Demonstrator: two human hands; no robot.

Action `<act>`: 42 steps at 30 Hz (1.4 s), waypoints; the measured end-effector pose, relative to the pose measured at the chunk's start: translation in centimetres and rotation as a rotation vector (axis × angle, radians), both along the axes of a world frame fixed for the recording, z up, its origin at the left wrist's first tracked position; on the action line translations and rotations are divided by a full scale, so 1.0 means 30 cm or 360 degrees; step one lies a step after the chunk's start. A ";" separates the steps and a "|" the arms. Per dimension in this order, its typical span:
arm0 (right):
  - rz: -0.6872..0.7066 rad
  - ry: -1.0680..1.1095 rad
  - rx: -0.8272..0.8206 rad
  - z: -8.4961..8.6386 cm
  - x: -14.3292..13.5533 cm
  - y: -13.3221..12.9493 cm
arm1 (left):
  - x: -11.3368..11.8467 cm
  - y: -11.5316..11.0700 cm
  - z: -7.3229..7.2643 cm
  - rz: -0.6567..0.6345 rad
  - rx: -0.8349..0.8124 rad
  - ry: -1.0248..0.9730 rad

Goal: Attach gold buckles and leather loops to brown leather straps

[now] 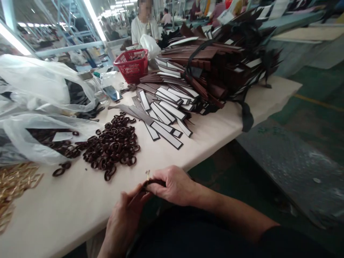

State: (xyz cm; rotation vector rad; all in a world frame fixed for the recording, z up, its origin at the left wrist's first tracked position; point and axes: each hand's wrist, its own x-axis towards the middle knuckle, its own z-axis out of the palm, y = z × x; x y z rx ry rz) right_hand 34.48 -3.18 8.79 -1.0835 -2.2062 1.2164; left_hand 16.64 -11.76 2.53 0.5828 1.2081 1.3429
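Note:
Both hands meet at the table's front edge around a dark brown leather strap (pixel 158 181). A small gold metal piece, apparently a buckle (pixel 148 175), sticks up from the strap between them. My left hand (pixel 124 216) grips the strap from the left, fingers closed along it. From the right, my right hand (pixel 174 185) pinches it near the gold piece, thumb pressed on the strap. Fingers cover much of the strap. Beyond them lies a heap of small brown leather loops (pixel 115 143), and to its right are flat brown strips with white faces (pixel 168 134).
Gold buckles (pixel 18 182) are piled at the left edge. Clear plastic bags (pixel 43 82) stand behind them. A red basket (pixel 131 68) and a large stack of brown leather pieces (pixel 209 57) occupy the back. Across the table stands a person (pixel 145 28).

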 end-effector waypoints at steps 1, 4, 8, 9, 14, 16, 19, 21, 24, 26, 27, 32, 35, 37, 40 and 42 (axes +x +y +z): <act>0.0032 -0.0043 0.0005 0.006 0.003 -0.004 | 0.005 0.003 0.020 -0.0015 -0.0056 -0.0043; 0.0163 -0.0126 -0.0004 0.021 0.012 -0.017 | 0.004 0.012 0.080 -0.0070 -0.0102 -0.0031; 0.0282 -0.0240 -0.0044 0.046 0.028 -0.027 | -0.029 0.016 0.109 -0.0484 -0.0074 0.0040; 0.0330 -0.0258 -0.0063 0.056 0.032 -0.027 | -0.038 0.013 0.107 -0.0592 -0.0102 0.0030; 0.0577 -0.0412 -0.0103 0.164 0.032 -0.008 | -0.068 -0.020 0.099 -0.0805 -0.0056 0.0054; 0.0705 -0.0504 -0.0035 0.226 0.016 0.002 | -0.080 -0.031 0.109 -0.0880 0.0098 0.0243; 0.0889 -0.0620 0.0267 0.296 -0.032 0.012 | -0.095 -0.037 0.140 -0.1029 0.0437 0.0641; 0.0985 -0.0626 0.0507 0.311 -0.082 0.018 | -0.098 -0.034 0.165 -0.1096 0.0629 0.0844; 0.1099 -0.0519 0.0739 0.310 -0.178 0.039 | -0.098 -0.027 0.185 -0.1003 0.0758 0.1002; 0.1181 -0.0467 0.0849 0.320 -0.243 0.062 | -0.102 -0.023 0.176 -0.0785 0.0756 0.1014; 0.1221 -0.0447 0.0950 0.330 -0.269 0.074 | -0.107 -0.022 0.164 -0.0631 0.0732 0.0986; 0.0934 -0.0274 0.1441 0.339 -0.268 0.116 | -0.140 -0.020 0.078 0.0063 0.0377 0.0531; 0.0637 -0.0358 0.1071 0.236 -0.199 0.116 | -0.137 -0.014 0.047 0.0229 0.0251 0.0256; 0.0710 -0.0339 0.0711 0.139 -0.170 0.104 | -0.121 -0.008 0.040 0.0243 0.0214 0.0190; 0.0801 0.0009 0.0242 0.013 -0.177 0.075 | -0.088 0.001 0.028 0.0206 0.0187 0.0152; 0.0686 0.0286 0.0024 -0.040 -0.201 0.058 | -0.070 0.006 0.013 0.0167 0.0213 0.0145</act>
